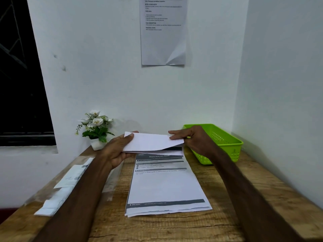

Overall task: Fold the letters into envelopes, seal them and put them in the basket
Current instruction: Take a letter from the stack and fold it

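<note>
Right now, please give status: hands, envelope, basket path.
Left hand and right hand both hold the white envelope, above the letter stack. Flap state unclear. Green basket right behind the right hand, nothing between.

A small potted plant with white flowers point(95, 127) stands at the wooden bench's point(218, 222) far left. A printed sheet point(163, 30) hangs on the far wall; a dark window point(19, 75) lies left.

**Occluded and Illegible Areas**

The left forearm point(82, 194) covers part of the plastic-wrapped envelope pack point(59, 189) at 8 o'clock. The held envelope point(150, 142) hides the letter stack's point(166, 186) top edge. The right hand point(194, 140) masks the basket's point(227, 145) near-left wall. Wall notice point(163, 32) at 12 o'clock: top cropped, text unreadable.
</note>
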